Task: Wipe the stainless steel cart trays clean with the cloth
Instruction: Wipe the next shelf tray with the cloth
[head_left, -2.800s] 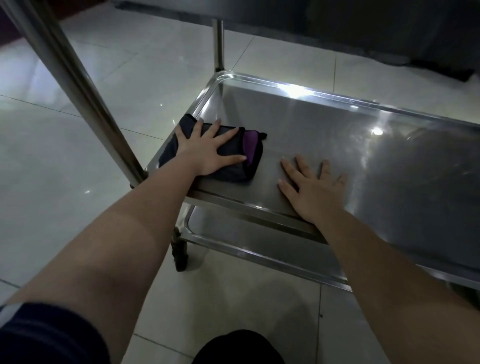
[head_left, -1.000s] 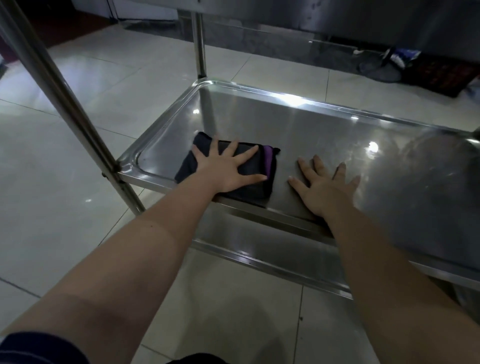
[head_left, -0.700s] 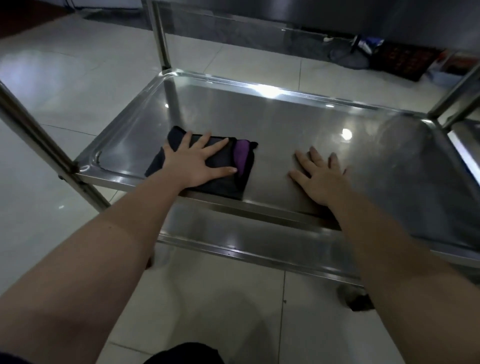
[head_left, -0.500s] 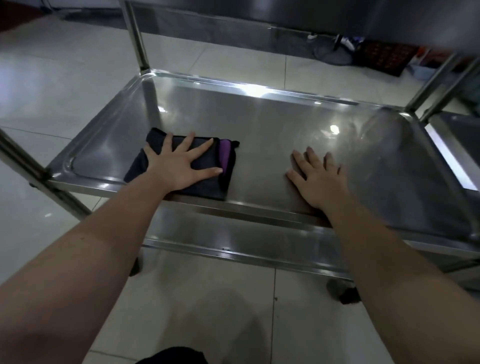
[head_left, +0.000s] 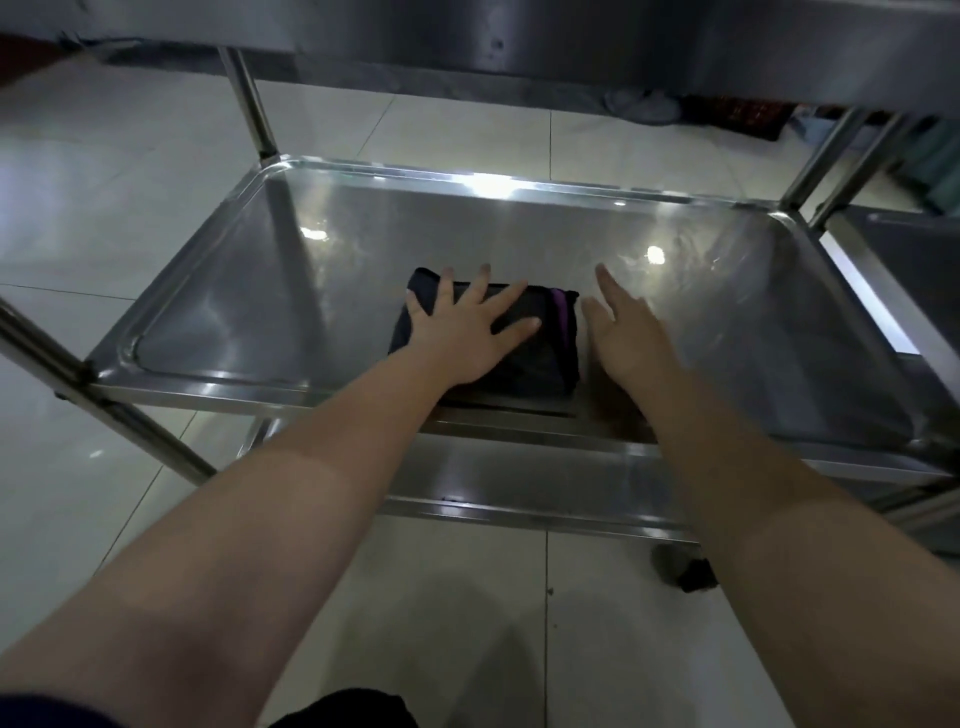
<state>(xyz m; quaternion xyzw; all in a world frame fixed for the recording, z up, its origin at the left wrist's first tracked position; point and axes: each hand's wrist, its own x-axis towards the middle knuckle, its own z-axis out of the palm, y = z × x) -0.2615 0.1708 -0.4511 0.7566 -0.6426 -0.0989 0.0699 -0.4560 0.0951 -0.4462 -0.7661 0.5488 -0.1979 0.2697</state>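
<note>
Left grip (head_left: 467, 332) spread flat on the folded cloth (head_left: 540, 358) — right grip (head_left: 623, 332) straight-fingered, just beside it over the tray (head_left: 260, 291).

Surroundings: tiled floor with a few items lying at its far side.

Floor (head_left: 130, 171): large pale glossy tiles with thin dark grout lines, several small bright reflections of lights, and a soft shadow across the nearest tiles. Far side, on the floor: one grey shoe or slipper (head_left: 643, 105), blurred, its kind not certain. Just right of it lies a dark red patterned mat (head_left: 740, 118), only partly in view. Further right, at the frame edge, is a teal object (head_left: 943, 156), and what it is cannot be told. Upper left corner: a dark reddish strip (head_left: 23, 54) borders the tiles, too dim to identify.
</note>
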